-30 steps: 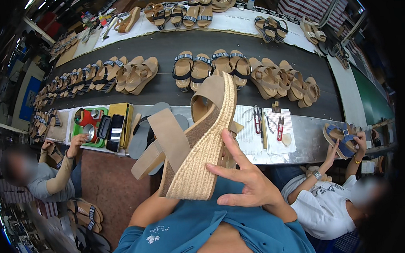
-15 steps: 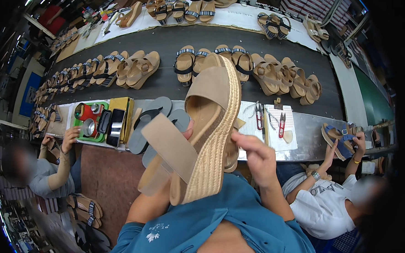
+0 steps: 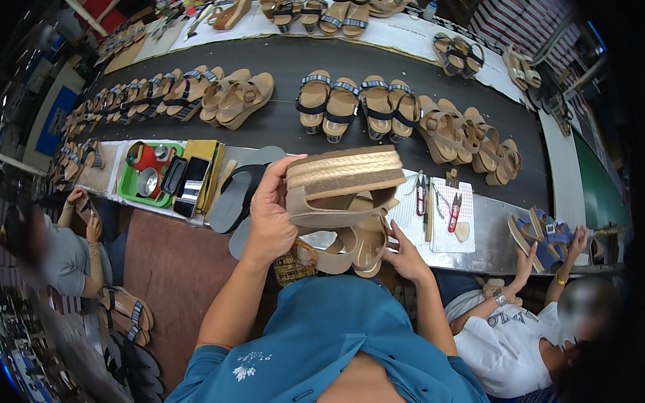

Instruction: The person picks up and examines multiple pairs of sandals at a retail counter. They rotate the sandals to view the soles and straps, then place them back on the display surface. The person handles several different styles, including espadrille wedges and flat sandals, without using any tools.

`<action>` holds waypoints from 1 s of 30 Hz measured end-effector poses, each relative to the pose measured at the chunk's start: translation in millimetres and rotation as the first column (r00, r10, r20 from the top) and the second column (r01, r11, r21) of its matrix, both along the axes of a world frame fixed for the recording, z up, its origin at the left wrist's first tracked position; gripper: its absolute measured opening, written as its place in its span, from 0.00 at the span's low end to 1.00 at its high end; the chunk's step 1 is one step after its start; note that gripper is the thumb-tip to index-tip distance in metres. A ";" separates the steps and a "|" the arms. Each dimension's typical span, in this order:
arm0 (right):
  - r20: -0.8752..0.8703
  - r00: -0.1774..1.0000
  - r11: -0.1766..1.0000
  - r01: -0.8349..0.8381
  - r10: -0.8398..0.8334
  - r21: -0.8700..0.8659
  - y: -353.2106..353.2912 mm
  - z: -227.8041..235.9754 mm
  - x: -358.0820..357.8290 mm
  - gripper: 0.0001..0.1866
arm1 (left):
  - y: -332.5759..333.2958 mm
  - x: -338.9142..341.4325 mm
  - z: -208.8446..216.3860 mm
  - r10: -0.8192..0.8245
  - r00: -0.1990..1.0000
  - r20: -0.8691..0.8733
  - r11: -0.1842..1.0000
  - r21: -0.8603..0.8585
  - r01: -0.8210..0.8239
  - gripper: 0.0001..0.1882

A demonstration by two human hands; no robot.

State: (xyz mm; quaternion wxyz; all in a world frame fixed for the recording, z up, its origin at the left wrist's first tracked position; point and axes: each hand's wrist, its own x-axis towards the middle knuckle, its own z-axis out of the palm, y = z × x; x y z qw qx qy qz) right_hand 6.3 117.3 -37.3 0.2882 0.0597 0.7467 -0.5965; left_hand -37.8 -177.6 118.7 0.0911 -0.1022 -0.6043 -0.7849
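My left hand [image 3: 271,215] is closed around a beige wedge sandal [image 3: 344,200] in front of my chest. This sandal is tilted, so its braided woven sole edge shows on top and its wide strap hangs below. Just under it is a second beige sandal [image 3: 369,246], its strap and insole partly visible. My right hand [image 3: 405,254] has its thumb and fingers closed at that sandal's right edge. The upper sandal partly covers the lower one.
Rows of sandals [image 3: 343,102] stand on the dark belt [image 3: 257,59] ahead. Grey slippers [image 3: 235,199], a green tray [image 3: 130,186] and red-handled snips [image 3: 455,213] lie on the near ledge. Co-workers sit left and right; the right one holds a blue sandal [image 3: 546,230].
The sandal in my left hand has turned from upright to lying across, woven edge up. My right hand has moved lower, onto the second sandal. The left co-worker's raised hand has come down.
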 end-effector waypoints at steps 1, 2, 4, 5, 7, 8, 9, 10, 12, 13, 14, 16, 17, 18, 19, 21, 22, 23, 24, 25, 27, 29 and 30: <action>-0.041 0.998 0.999 0.050 -0.050 0.002 -3.7 -5.8 3.7 0.45 | -0.4 -0.4 -1.4 -0.004 1.000 0.013 1.000 -0.003 0.004 0.36; -0.034 0.998 0.997 0.053 -0.055 -0.054 -8.6 -11.7 3.7 0.43 | -1.7 -0.4 -1.6 0.003 1.000 0.012 1.000 -0.022 -0.002 0.36; -0.011 0.996 0.984 0.085 -0.088 -0.158 -15.7 -22.9 7.0 0.40 | 0.7 -1.4 -4.0 -0.007 1.000 0.016 0.999 -0.054 0.008 0.35; -0.022 0.985 0.980 0.166 -0.169 -0.114 -23.5 -29.2 8.8 0.31 | 2.3 -1.2 -6.7 0.013 1.000 0.019 0.998 -0.055 -0.012 0.33; -0.069 0.977 0.979 0.204 -0.203 0.007 -31.1 -43.5 5.0 0.28 | 6.0 0.8 -8.0 0.008 0.996 0.085 0.999 -0.048 -0.004 0.31; -0.094 0.971 0.971 0.228 -0.221 0.067 -32.0 -48.8 2.9 0.28 | 8.2 1.9 -8.1 0.001 0.993 0.118 0.999 -0.045 0.005 0.30; -0.142 0.970 0.948 0.227 -0.199 0.223 -32.3 -48.2 1.8 0.29 | 9.5 3.0 -7.5 0.013 0.990 0.142 0.998 -0.069 -0.004 0.28; -0.141 0.958 0.950 0.272 -0.251 0.154 -36.5 -37.5 3.3 0.30 | 9.1 3.7 -9.1 0.024 0.988 0.155 0.998 -0.056 -0.015 0.27; -0.141 0.923 0.932 0.362 -0.357 0.015 -40.4 -16.2 4.7 0.31 | 8.4 3.4 -14.1 0.038 0.984 0.174 0.999 -0.027 -0.034 0.26; -0.187 0.927 0.937 0.343 -0.325 0.070 -40.4 -1.7 3.3 0.32 | 7.1 3.1 -15.6 0.081 0.977 0.197 0.996 0.005 -0.084 0.29; -0.207 0.901 0.917 0.397 -0.381 0.039 -41.0 15.6 6.7 0.31 | 5.5 2.1 -15.9 0.081 0.977 0.195 0.996 0.009 -0.084 0.29; -0.528 0.798 0.938 0.346 -0.290 0.009 -28.1 17.2 10.7 0.30 | 4.2 1.0 -16.2 0.079 0.978 0.195 0.996 0.016 -0.084 0.28; -0.602 0.760 0.951 0.310 -0.247 0.002 -22.9 19.0 12.9 0.27 | 4.7 -0.1 -16.1 0.078 0.985 0.152 0.997 -0.029 -0.074 0.23; -0.565 0.760 0.945 0.297 -0.321 -0.137 -22.1 20.5 13.8 0.27 | 7.0 -0.9 -15.6 0.064 0.984 0.167 0.998 0.016 -0.068 0.23; -0.518 0.761 0.919 0.284 -0.390 -0.274 -22.6 22.2 14.2 0.27 | 9.4 -1.9 -14.8 0.050 0.982 0.181 0.996 0.061 -0.062 0.22; -0.602 0.737 0.951 0.253 -0.307 -0.176 -22.6 32.6 16.4 0.28 | 12.9 -3.3 -15.0 -0.003 0.963 0.269 0.983 0.176 -0.046 0.24; -0.640 0.721 0.962 0.242 -0.264 -0.124 -23.0 39.9 17.6 0.30 | 16.4 -2.5 -14.0 -0.040 0.955 0.295 0.975 0.221 -0.027 0.23; -0.679 0.698 0.971 0.216 -0.226 -0.101 -25.0 43.2 18.0 0.30 | 19.9 -1.1 -10.5 -0.078 0.944 0.320 0.964 0.265 -0.010 0.22; -0.690 0.688 0.973 0.196 -0.225 -0.122 -27.6 50.1 16.6 0.29 | 23.3 -0.3 -6.6 -0.115 0.933 0.342 0.952 0.305 0.006 0.21; -0.697 0.681 0.974 0.175 -0.224 -0.142 -30.3 57.0 15.8 0.28 | 25.3 -0.2 -4.8 -0.134 0.923 0.360 0.949 0.316 0.014 0.18; -0.667 0.716 0.978 0.147 -0.206 -0.145 -33.0 68.1 13.7 0.26 | 26.4 -2.0 -7.9 -0.181 0.846 0.501 0.942 0.335 0.003 0.17; -0.471 0.830 0.952 0.219 -0.297 -0.215 -45.0 100.6 8.7 0.22 | 19.6 -8.3 -22.4 -0.233 0.718 0.656 0.944 0.331 0.005 0.18; -0.106 0.937 0.904 0.284 -0.332 -0.320 -45.3 106.9 5.5 0.22 | 16.5 -6.5 -31.5 -0.310 0.689 0.655 0.911 0.412 0.018 0.19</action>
